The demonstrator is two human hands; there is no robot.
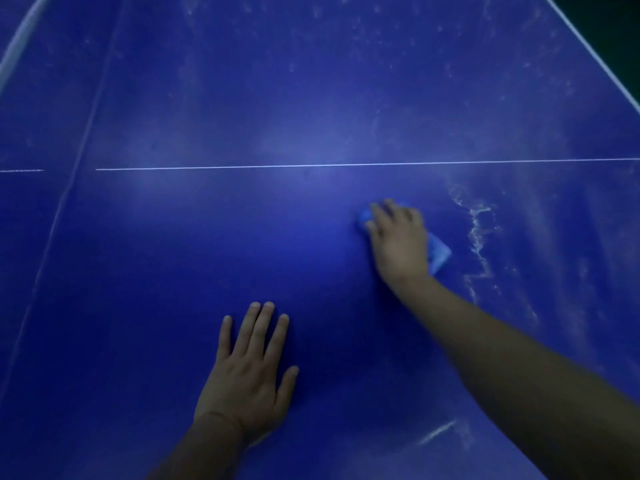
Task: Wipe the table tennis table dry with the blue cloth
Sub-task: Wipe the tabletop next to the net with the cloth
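The dark blue table tennis table (214, 237) fills the view, with a thin white centre line (311, 165) running across it. My right hand (398, 240) lies flat on the light blue cloth (440, 254), pressing it against the table right of centre; cloth shows past the fingertips and behind the palm. My left hand (247, 368) rests flat on the table near me, fingers straight and spread, holding nothing. A pale streak of water (479, 237) runs down the surface just right of the cloth.
Faint whitish smears (363, 46) cover the far half of the table. The white edge line (595, 53) cuts the top right corner, with dark floor beyond. A short wet streak (438, 431) lies near my right forearm. A white band (20, 43) curves at the far left.
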